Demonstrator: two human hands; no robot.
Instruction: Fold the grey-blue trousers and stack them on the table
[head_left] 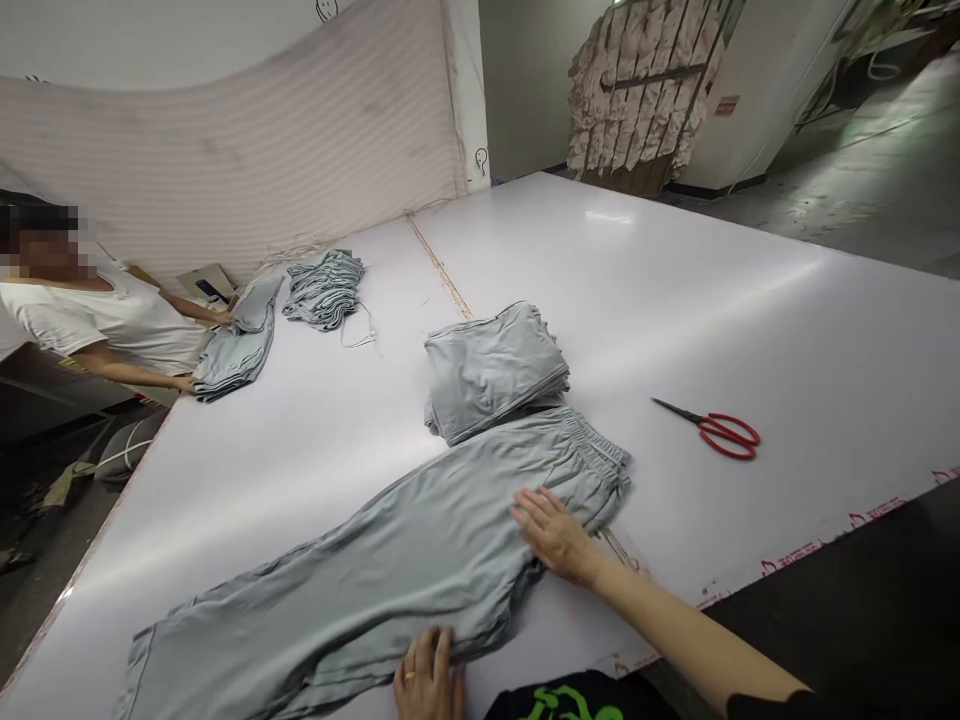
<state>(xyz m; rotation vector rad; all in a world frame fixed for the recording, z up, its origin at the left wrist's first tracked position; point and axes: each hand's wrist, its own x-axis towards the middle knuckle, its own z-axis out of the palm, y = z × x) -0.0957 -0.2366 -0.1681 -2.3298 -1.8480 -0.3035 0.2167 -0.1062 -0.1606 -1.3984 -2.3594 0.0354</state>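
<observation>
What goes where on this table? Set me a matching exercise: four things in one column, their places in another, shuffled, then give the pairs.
Things:
1. scissors
2. spread-out trousers
3. folded stack
4. right hand

Places:
A. just beyond the waistband of the spread-out trousers
B. flat on the fabric near the waistband
C. alone on the bare white table, to the right of the garments
D. lying lengthwise along the near edge, under both hands

Pairs: 1-C, 2-D, 3-A, 4-B

The left hand presses the trousers' near edge.
</observation>
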